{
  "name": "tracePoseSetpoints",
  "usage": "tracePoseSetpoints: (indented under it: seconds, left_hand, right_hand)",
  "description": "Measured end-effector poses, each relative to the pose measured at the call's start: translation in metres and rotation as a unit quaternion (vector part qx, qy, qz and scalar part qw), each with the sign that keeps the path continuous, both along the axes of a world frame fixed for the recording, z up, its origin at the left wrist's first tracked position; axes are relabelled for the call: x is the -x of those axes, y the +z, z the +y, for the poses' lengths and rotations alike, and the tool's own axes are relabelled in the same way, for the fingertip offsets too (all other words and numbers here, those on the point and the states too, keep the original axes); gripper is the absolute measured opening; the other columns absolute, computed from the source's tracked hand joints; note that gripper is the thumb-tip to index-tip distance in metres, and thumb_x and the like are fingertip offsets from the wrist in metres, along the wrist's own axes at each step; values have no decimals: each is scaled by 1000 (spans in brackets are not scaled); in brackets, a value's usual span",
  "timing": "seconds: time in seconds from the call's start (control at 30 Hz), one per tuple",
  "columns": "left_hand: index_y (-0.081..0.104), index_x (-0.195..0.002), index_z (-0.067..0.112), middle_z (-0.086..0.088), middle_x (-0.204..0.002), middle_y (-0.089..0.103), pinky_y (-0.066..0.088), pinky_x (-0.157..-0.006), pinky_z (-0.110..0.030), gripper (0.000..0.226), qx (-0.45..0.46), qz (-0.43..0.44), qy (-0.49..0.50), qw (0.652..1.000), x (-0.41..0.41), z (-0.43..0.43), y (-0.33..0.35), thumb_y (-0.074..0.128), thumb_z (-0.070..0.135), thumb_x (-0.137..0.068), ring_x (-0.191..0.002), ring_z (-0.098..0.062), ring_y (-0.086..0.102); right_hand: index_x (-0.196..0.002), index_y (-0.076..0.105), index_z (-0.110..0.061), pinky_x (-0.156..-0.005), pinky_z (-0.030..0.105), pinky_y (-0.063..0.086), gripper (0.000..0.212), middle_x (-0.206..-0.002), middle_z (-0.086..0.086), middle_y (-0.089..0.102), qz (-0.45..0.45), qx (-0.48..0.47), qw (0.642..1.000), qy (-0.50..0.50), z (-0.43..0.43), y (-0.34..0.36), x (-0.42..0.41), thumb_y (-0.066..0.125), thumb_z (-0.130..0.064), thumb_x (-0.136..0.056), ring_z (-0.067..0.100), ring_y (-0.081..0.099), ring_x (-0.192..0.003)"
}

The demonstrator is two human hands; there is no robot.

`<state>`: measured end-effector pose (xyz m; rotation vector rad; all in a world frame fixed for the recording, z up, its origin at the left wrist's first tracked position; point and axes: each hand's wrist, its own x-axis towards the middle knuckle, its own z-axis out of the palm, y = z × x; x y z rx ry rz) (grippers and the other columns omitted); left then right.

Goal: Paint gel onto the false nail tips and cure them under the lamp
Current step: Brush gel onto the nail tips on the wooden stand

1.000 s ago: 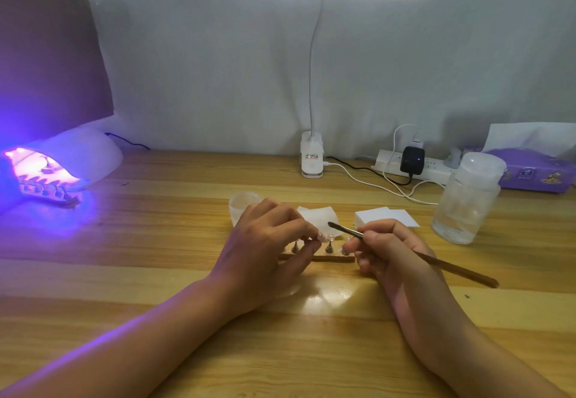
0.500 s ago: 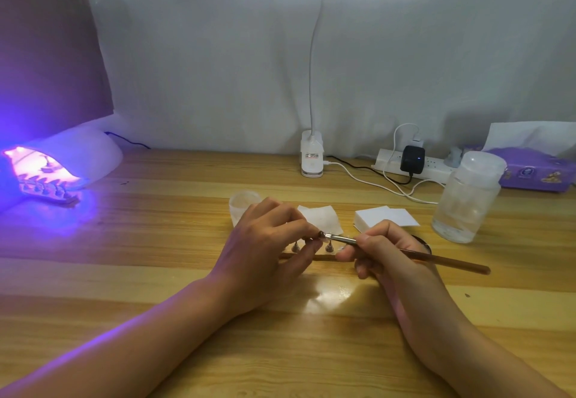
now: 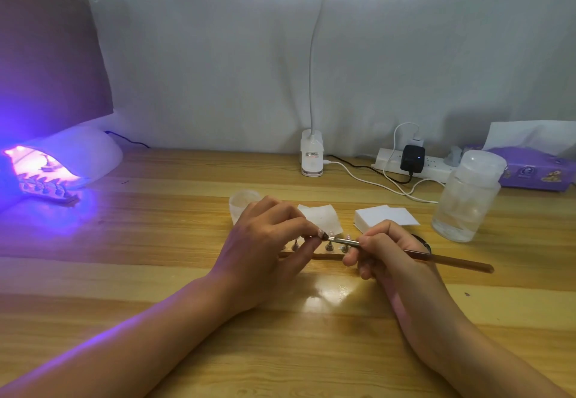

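The left hand [image 3: 265, 248] pinched one small nail tip [image 3: 320, 232] between thumb and fingertips, the fingers curled close round it. The right hand [image 3: 383, 251] held the brush [image 3: 452, 261] in a pen grip, fingers closed near the metal end. The bristles touched the tip and the handle trailed out toward three o'clock.

Just beneath the pinch, at six o'clock, lay the wooden strip [image 3: 324, 256] with its little stands. Whether the tips on it carried gel was too small to tell.

Far out at ten o'clock the curing lamp [image 3: 84, 154] glowed violet over another strip of tips [image 3: 46, 187], which lay half inside its mouth. One batch therefore seemed to be curing, while this batch was at the painting step. Its remaining tips and its turn under the lamp looked left to do.
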<state>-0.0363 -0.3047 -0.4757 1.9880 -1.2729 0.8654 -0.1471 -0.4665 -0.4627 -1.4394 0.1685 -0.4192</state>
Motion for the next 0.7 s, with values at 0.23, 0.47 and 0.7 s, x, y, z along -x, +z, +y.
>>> tracePoseSetpoints:
  seconds: [0.23, 0.47, 0.7]
  left_hand:
    - [75, -92, 21, 8, -88, 67, 45, -75, -33, 11, 5, 12, 3, 1000, -3, 0, -3, 66, 28, -90, -86, -17, 57]
    - [74, -94, 22, 10, -92, 68, 46, -76, -38, 11, -7, 6, -1, 1000, -6, 0, -5, 65, 29, -91, -89, -17, 58]
    - [74, -94, 21, 10, -92, 68, 47, -76, -38, 11, -19, -8, -2, 1000, -6, 0, -5, 65, 27, -91, -90, -18, 59]
  right_hand:
    - [-66, 64, -23, -63, 26, 40, 15, -65, 8, 61, -28, -71, 997, 16, -3, 1, 0, 60, -14, -77, 12, 53, -62]
    - [-76, 71, -24, -68, 25, 44, 10, -72, 5, 67, -37, -37, 998, 45, -3, 0, 0, 63, -19, -73, 13, 60, -73]
    - [-76, 73, -25, -70, 25, 45, 10, -73, 6, 69, -25, -26, 998, 47, -3, 0, 1, 71, -17, -71, 13, 62, -73]
